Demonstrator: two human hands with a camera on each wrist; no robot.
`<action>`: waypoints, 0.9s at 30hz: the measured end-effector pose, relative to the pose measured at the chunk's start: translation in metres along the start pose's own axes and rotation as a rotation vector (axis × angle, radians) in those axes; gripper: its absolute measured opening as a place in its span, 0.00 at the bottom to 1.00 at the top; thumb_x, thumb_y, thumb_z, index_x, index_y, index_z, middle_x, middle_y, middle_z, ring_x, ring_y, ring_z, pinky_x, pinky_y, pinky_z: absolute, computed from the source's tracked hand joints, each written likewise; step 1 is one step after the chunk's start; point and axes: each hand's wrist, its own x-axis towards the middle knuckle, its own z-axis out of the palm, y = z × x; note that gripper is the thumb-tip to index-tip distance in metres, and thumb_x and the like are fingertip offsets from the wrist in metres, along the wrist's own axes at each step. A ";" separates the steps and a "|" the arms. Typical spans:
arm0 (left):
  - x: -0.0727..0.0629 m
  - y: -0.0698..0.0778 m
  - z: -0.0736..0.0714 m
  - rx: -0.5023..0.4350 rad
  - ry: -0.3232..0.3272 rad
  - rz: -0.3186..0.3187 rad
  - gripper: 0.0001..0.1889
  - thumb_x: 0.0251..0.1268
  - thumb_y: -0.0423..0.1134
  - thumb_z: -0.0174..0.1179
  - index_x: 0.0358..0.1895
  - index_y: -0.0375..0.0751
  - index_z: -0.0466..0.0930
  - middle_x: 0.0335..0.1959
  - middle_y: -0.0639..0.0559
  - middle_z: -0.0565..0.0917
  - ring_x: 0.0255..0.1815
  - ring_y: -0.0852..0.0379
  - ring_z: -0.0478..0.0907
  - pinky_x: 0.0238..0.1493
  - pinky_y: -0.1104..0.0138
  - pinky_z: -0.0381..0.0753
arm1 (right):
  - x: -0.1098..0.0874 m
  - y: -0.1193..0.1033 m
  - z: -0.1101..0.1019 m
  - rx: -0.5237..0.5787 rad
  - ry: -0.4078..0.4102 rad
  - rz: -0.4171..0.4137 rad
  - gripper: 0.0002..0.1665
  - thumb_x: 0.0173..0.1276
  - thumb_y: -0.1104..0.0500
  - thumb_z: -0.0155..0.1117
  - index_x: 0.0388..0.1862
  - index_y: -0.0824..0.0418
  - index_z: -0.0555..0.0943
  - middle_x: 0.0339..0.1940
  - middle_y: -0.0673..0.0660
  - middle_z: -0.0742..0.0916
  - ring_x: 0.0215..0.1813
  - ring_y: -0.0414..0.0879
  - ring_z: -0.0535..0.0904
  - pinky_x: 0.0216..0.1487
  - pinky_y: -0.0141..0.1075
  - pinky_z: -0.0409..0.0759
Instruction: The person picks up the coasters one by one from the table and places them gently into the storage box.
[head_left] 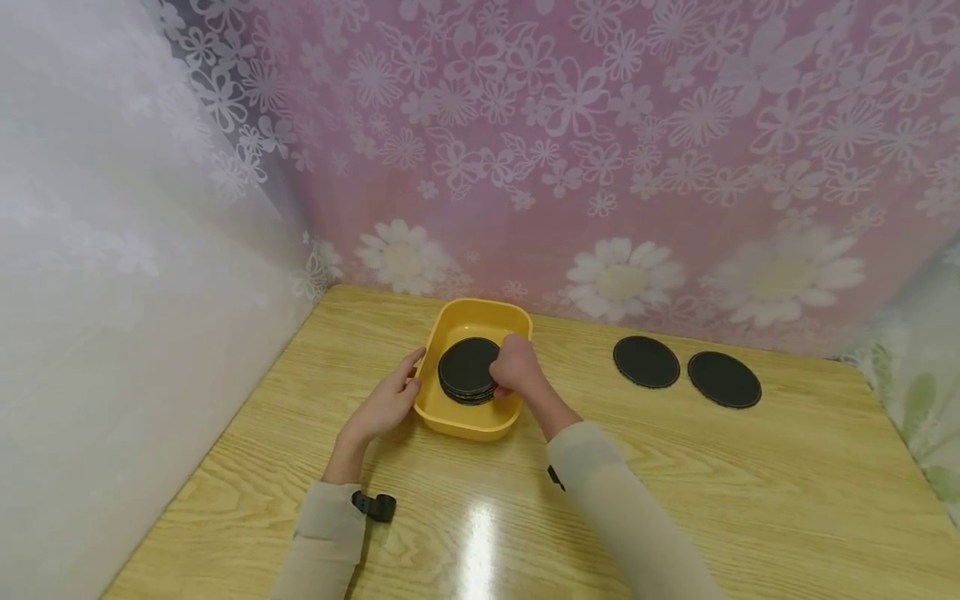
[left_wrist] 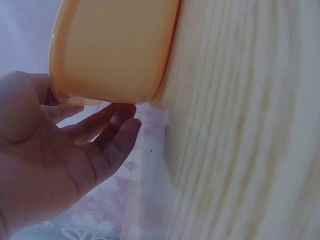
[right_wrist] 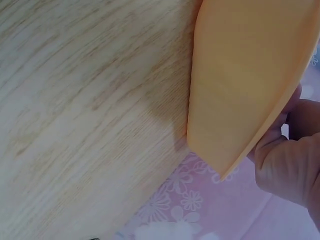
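Observation:
A yellow rectangular tub (head_left: 468,432) holds a stack of round black discs (head_left: 467,367), each with a paler line around its rim. My left hand (head_left: 381,406) rests against the tub's left side, fingers slightly bent along the outer wall (left_wrist: 112,55) and thumb near the rim. Reaching over the right rim, my right hand (head_left: 517,367) has its fingers curled at the right edge of the stack and pinches it there. How many discs it grips I cannot tell. In the right wrist view, the tub wall (right_wrist: 245,80) hides those fingertips.
Two more black discs, a left one (head_left: 647,362) and a right one (head_left: 724,379), lie flat on the wooden table (head_left: 787,492) to the right of the tub. A pink flowered curtain (head_left: 525,200) hangs behind the table, with a pale sheet (head_left: 135,317) at the left.

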 end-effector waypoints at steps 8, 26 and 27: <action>-0.001 0.000 -0.001 -0.009 -0.002 0.000 0.29 0.80 0.36 0.40 0.81 0.44 0.48 0.72 0.30 0.64 0.71 0.36 0.65 0.65 0.45 0.68 | -0.001 -0.007 0.008 -0.170 -0.002 0.008 0.09 0.68 0.69 0.58 0.46 0.72 0.77 0.28 0.63 0.82 0.22 0.52 0.87 0.15 0.32 0.76; -0.005 0.005 -0.001 -0.001 -0.012 0.016 0.29 0.81 0.37 0.40 0.81 0.42 0.47 0.70 0.29 0.66 0.70 0.36 0.66 0.65 0.45 0.68 | -0.019 0.011 -0.014 0.045 -0.048 -0.117 0.35 0.70 0.67 0.53 0.76 0.66 0.61 0.24 0.64 0.87 0.15 0.49 0.82 0.22 0.40 0.81; -0.004 0.004 0.000 0.000 -0.013 0.017 0.29 0.81 0.37 0.40 0.81 0.42 0.47 0.70 0.29 0.66 0.69 0.36 0.67 0.64 0.45 0.68 | -0.021 0.014 -0.017 0.066 -0.046 -0.128 0.35 0.70 0.66 0.54 0.75 0.66 0.62 0.20 0.64 0.85 0.14 0.48 0.82 0.23 0.41 0.82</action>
